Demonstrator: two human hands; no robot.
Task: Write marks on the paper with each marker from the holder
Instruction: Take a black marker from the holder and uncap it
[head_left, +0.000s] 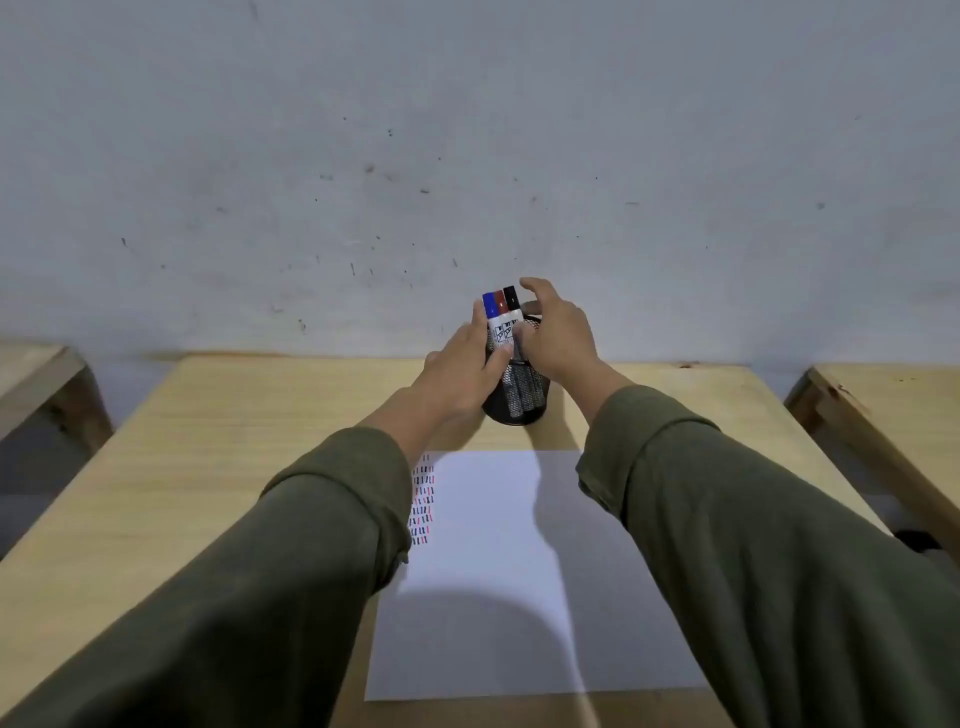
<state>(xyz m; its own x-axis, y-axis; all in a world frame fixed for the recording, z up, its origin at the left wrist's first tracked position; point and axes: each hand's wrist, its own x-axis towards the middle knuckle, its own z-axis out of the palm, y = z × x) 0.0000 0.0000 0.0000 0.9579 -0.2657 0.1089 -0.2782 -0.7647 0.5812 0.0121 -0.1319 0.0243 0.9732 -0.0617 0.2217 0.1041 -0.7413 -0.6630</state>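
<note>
A black mesh holder (522, 397) stands at the far middle of the wooden table (218, 452). Three markers stand in it: blue cap (490, 304), red cap (501, 301), black cap (512, 298). My left hand (457, 374) wraps the holder's left side, thumb across the marker barrels. My right hand (558, 332) reaches over the holder's right side, fingers spread, fingertips touching the marker barrels. A white paper (498, 561) lies in front, with rows of short blue, black and red marks (423, 501) along its left edge, partly hidden by my left sleeve.
A grey scuffed wall (467, 156) rises right behind the table. Other wooden tables stand at the left (36, 374) and at the right (883, 405). A dark object (917, 540) sits low beside the table's right edge.
</note>
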